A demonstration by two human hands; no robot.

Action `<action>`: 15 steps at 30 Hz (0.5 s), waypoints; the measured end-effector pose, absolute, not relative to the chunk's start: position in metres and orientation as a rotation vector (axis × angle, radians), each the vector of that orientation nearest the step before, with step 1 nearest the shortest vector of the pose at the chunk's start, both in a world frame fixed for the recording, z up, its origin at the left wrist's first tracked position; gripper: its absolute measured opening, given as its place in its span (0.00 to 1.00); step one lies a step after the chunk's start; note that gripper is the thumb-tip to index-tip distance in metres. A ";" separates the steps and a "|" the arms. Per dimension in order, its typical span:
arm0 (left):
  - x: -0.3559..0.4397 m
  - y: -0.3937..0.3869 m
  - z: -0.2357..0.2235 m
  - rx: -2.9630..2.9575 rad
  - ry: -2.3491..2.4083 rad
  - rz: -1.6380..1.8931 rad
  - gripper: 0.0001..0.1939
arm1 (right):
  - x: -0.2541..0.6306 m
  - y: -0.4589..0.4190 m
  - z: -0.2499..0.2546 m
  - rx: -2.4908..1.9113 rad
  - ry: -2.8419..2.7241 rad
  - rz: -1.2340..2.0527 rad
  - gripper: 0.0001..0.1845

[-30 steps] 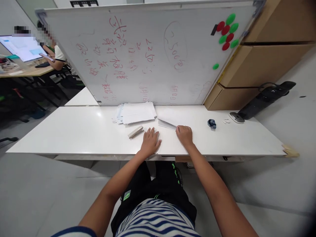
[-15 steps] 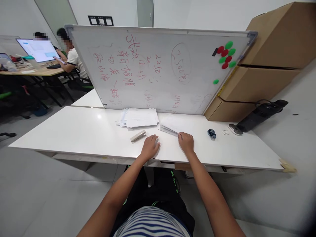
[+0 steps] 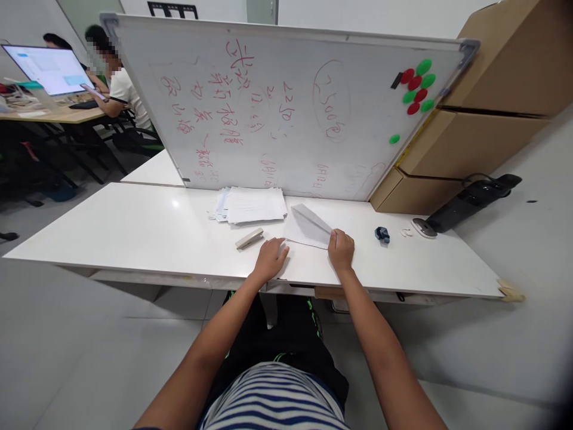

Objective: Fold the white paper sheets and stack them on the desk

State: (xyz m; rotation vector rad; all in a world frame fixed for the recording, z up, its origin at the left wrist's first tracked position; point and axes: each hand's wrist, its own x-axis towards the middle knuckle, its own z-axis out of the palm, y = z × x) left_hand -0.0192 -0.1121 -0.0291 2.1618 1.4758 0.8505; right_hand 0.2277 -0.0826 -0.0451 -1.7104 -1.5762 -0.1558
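Note:
My right hand (image 3: 341, 249) is closed on the right edge of some folded white paper (image 3: 308, 228), whose upper layer lifts off the white table at a slant. Close to the paper's lower left corner is my left hand (image 3: 270, 260), its fingers stretched out and thumb apart. Whether a fingertip touches that corner, I cannot tell. A beige stapler (image 3: 249, 239) lies just left of my left hand. Behind it, against the whiteboard, rests a loose stack of white papers (image 3: 256, 206).
The whiteboard (image 3: 277, 107) with red writing and magnets stands along the table's (image 3: 134, 233) back. Cardboard boxes (image 3: 483, 143) are piled at the right. A dark bottle (image 3: 474, 203), a computer mouse (image 3: 423, 227) and a small dark blue object (image 3: 382, 235) sit nearby. People work at a desk far left.
The paper has opened wider and turned more of its face toward me, with my right hand still holding it. My left fingers have come nearer its left corner. The camera view has shifted.

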 end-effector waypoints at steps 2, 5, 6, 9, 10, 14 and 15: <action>-0.020 -0.113 -0.027 2.045 1.464 0.924 0.24 | 0.227 -0.086 -0.041 -1.680 -1.592 -0.157 0.23; -0.024 -0.118 -0.021 1.824 1.432 1.135 0.23 | 0.224 -0.106 -0.034 -1.603 -1.685 -0.131 0.23; -0.027 -0.121 -0.019 1.732 1.421 1.222 0.21 | 0.224 -0.117 -0.032 -1.579 -1.726 -0.114 0.22; -0.039 -0.134 -0.007 1.454 1.362 1.402 0.17 | 0.220 -0.159 -0.032 -1.540 -1.812 -0.088 0.20; -0.044 -0.140 -0.002 1.390 1.328 1.405 0.16 | 0.218 -0.173 -0.032 -1.541 -1.823 -0.083 0.20; -0.061 -0.172 0.011 1.221 1.224 1.209 0.18 | 0.201 -0.219 -0.036 -1.529 -1.957 0.013 0.19; -0.063 -0.181 0.011 1.172 1.220 1.173 0.19 | 0.195 -0.227 -0.037 -1.520 -2.002 0.047 0.19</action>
